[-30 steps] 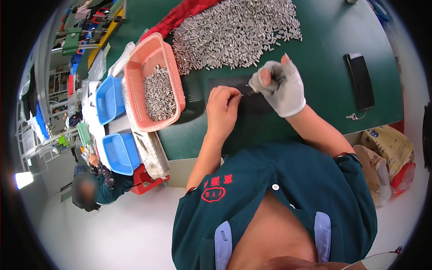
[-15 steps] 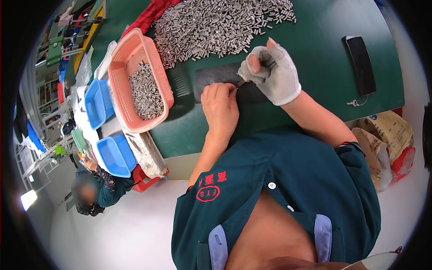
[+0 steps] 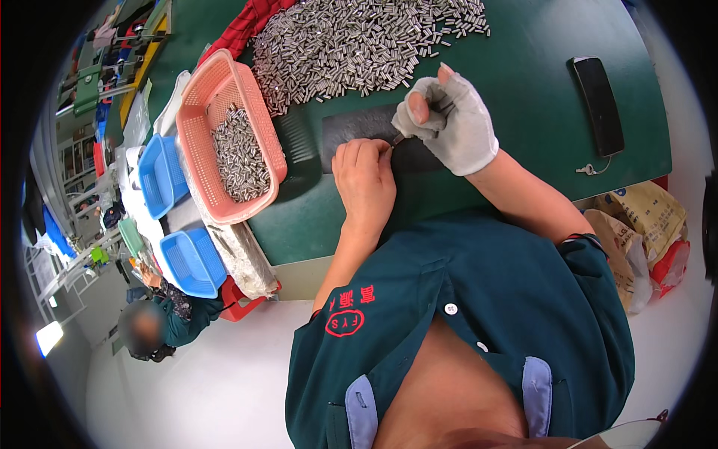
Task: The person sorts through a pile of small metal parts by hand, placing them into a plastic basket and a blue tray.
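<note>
Over a black mat (image 3: 351, 129) on the green table, my two hands meet fingertip to fingertip. My left hand (image 3: 364, 176) is bare and closed in a pinch; whatever small thing it grips is hidden by the fingers. My right hand (image 3: 454, 127) wears a whitish glove with bare fingertips showing. Its fingers are curled round a thin dark piece (image 3: 399, 139), whose end points at the left fingertips; its kind is too small to make out. Beyond the mat lies a large heap of short metal cylinders (image 3: 366, 49).
Left of the mat stands a pink basket (image 3: 275, 161) holding more metal cylinders (image 3: 241, 161). Two blue baskets (image 3: 161, 176) sit farther left. A phone (image 3: 600, 105) and a key (image 3: 591, 170) lie at the right. Sacks (image 3: 647, 221) stand beside the table. Another person (image 3: 161, 322) works at the lower left.
Both hands keep nearly the same place and pinch over the mat. The whole view has shifted very slightly. The other person's hand at the left has moved a little.
</note>
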`<state>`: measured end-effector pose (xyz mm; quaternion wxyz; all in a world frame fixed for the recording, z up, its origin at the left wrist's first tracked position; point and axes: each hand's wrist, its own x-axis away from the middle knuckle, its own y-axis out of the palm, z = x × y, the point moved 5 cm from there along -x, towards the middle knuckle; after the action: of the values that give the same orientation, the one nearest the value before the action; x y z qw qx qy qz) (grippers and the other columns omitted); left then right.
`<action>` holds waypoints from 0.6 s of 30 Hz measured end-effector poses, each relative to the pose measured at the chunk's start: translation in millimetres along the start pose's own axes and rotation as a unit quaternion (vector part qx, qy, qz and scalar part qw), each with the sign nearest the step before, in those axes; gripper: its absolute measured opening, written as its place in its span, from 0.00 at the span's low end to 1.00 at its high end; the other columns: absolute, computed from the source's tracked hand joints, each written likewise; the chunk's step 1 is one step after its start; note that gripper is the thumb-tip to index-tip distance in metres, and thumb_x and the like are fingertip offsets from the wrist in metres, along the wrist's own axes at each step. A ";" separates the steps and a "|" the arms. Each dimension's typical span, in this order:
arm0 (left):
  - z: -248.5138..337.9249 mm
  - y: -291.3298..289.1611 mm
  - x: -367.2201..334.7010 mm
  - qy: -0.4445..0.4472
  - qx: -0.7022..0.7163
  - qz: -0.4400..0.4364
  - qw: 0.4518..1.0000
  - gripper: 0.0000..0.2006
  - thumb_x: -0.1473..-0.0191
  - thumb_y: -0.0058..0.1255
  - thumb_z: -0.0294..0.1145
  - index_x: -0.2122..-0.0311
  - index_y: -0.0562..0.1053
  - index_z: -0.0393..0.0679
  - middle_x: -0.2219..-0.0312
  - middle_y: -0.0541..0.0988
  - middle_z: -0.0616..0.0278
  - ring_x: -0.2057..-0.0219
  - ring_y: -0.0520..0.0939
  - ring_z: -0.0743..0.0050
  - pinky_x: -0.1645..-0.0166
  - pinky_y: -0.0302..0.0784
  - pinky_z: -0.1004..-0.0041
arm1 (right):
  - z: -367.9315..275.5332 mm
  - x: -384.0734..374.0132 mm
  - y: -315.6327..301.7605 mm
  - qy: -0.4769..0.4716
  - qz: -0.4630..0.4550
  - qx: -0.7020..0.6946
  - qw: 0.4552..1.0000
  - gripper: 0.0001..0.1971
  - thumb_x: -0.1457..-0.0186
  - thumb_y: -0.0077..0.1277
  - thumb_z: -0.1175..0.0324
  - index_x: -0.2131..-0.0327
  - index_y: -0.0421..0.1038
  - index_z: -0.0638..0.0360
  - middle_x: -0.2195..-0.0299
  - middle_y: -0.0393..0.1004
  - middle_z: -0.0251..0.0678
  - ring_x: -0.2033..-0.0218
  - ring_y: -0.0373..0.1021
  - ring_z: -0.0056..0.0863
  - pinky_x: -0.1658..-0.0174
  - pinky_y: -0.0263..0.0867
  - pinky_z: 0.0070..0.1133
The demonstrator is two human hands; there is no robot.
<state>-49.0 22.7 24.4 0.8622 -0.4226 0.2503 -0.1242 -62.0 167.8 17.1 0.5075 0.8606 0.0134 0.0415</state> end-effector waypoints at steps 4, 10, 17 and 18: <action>0.3 0.9 1.6 0.001 -0.001 0.008 1.000 0.06 0.59 0.54 0.20 0.73 0.70 0.42 0.74 0.72 0.62 0.69 0.71 0.59 0.63 0.64 0.65 | 2.2 -0.1 0.4 0.008 0.010 0.011 1.000 0.26 0.37 0.33 0.53 0.82 0.65 0.61 0.86 0.58 0.30 0.83 0.50 0.20 0.75 0.48 0.19; -1.2 4.5 4.8 0.003 0.001 0.033 0.999 0.07 0.59 0.53 0.19 0.73 0.70 0.43 0.75 0.72 0.62 0.70 0.71 0.60 0.63 0.64 0.66 | 5.7 0.6 1.8 0.021 0.002 0.052 0.998 0.24 0.38 0.35 0.54 0.80 0.66 0.62 0.84 0.62 0.31 0.82 0.53 0.19 0.75 0.50 0.17; -1.2 6.0 4.3 0.001 0.008 0.046 0.999 0.07 0.59 0.53 0.18 0.73 0.70 0.43 0.74 0.73 0.63 0.69 0.72 0.61 0.63 0.64 0.66 | 4.8 7.9 7.0 0.024 0.016 0.117 0.993 0.22 0.38 0.36 0.56 0.79 0.66 0.62 0.81 0.64 0.31 0.76 0.60 0.20 0.70 0.56 0.17; -1.8 6.2 4.5 0.001 0.010 0.046 0.999 0.07 0.59 0.53 0.18 0.73 0.70 0.43 0.74 0.73 0.63 0.69 0.72 0.61 0.63 0.64 0.66 | 6.2 9.7 7.5 0.024 0.017 0.118 0.993 0.22 0.38 0.36 0.56 0.79 0.66 0.62 0.81 0.64 0.31 0.76 0.60 0.20 0.70 0.56 0.17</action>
<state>-46.2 23.4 17.1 0.8709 -0.4019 0.2691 -0.0874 -51.9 159.4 21.2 0.4014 0.9132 0.0152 0.0688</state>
